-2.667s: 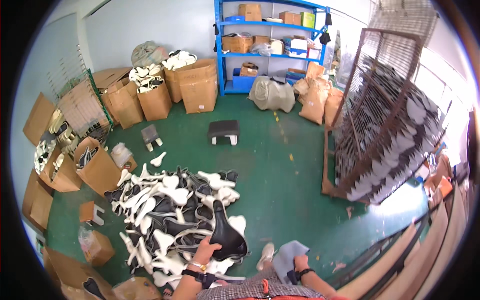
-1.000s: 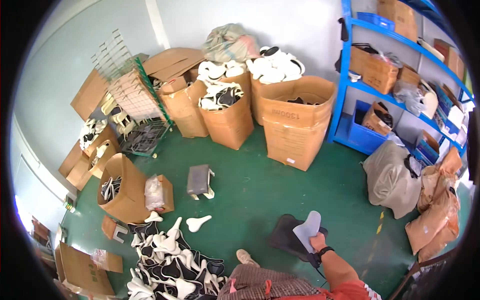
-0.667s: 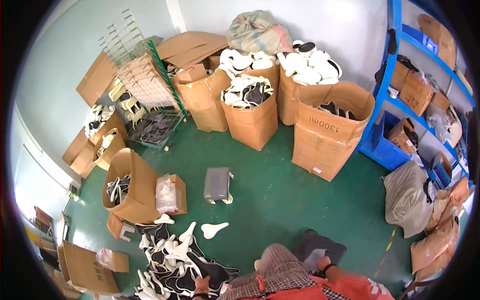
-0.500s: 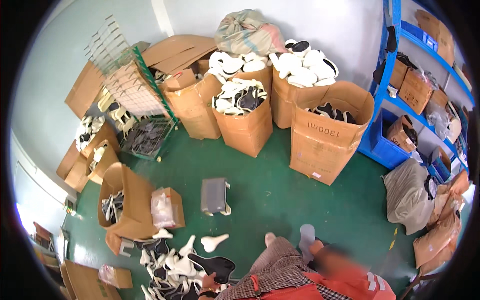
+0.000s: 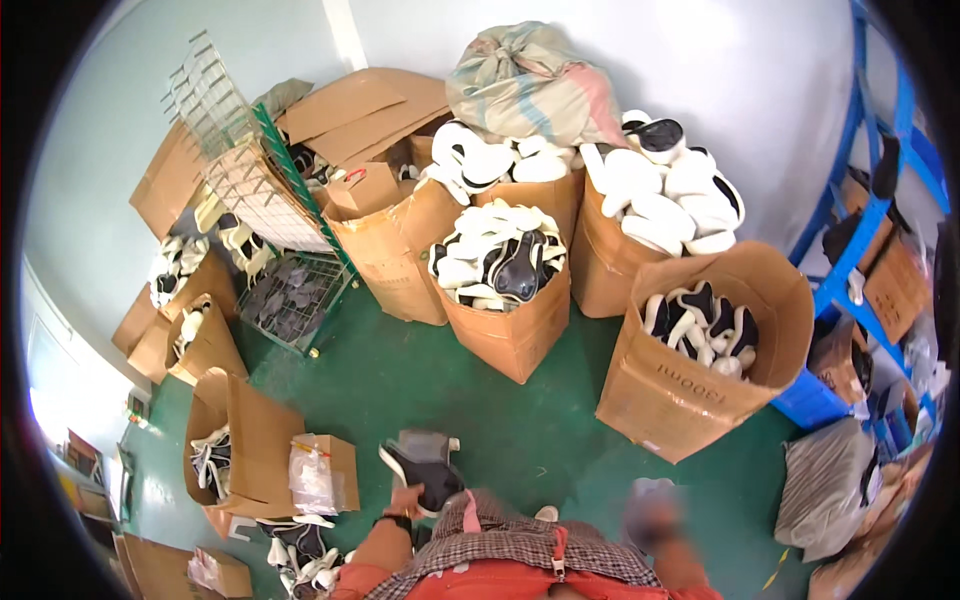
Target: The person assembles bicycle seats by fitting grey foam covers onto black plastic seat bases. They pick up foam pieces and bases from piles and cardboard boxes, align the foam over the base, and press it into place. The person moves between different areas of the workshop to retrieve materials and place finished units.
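My left hand (image 5: 404,502) is closed on a black bicycle saddle (image 5: 436,482) with a white edge, held low in front of me. Behind that saddle, a grey low block (image 5: 428,440) with white parts at its side stands on the floor, partly covered. To the right, motion smears my right hand (image 5: 657,522), so its fingers do not show. A pale grey blurred shape (image 5: 652,488) lies at its far end; what it is, I cannot make out. Beside my left forearm, black and white saddles (image 5: 300,555) lie piled on the floor.
An open carton (image 5: 265,440) with saddles stands at left, next to a small box with a plastic bag (image 5: 312,470). Tall cartons hold saddles, among them the right one (image 5: 690,405). A wire cart (image 5: 300,310), a blue shelf (image 5: 860,240) and a grey sack (image 5: 825,490) stand around.
My left hand has carried the black saddle up from the pile to the grey block. My right hand has swung rightward. The view has shifted, bringing the cartons closer.
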`<state>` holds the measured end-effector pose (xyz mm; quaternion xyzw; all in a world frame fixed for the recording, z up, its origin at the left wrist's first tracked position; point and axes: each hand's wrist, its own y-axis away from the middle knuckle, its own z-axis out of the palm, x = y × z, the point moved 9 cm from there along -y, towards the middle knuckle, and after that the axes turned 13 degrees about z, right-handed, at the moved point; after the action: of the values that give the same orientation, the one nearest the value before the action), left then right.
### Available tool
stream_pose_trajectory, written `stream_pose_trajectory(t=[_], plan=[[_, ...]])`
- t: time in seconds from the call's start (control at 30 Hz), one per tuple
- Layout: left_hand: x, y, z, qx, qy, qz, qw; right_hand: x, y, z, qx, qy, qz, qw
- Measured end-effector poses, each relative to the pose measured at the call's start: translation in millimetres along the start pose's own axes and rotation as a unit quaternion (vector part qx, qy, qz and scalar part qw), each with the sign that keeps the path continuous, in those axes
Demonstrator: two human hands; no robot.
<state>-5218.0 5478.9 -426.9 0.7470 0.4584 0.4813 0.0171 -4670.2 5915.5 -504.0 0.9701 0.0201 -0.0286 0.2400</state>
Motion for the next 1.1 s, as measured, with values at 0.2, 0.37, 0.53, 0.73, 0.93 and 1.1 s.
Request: stream_pose_trajectory(t=[0.2,0.37,0.53,0.73,0.93,1.1], plan=[[275.7,-196.0,-56.1,0.183,0.292,0.106,0.933,-3.6,-19.1,-35.6,-0.012,-0.295,0.122,0.948],[393.5,-391.3,-93.0,0.181,0.477,0.137,0.849,-25.4,52.9,11.5,-0.047,0.188,0.107,0.975],[471.9,-534.6,-94.1,0.145,0.477,0.113,0.859,-97.0,143.5,2.3,-0.160,0.158,0.195,0.955],[481.1,-654.9,-93.5,0.038,-0.013,0.309,0.950,-103.0,162.6,-36.5,0.080,-0.413,0.461,0.782],[564.7,-594.2,0.7,0.057,-0.128,0.388,0.911,-179.8,150.9,-155.6,0.084,-0.587,0.421,0.686],[659.4,-424.3,167.1,-0.005,0.115,0.467,0.877,-147.8,216.6,-59.0,0.149,-0.584,0.441,0.665]])
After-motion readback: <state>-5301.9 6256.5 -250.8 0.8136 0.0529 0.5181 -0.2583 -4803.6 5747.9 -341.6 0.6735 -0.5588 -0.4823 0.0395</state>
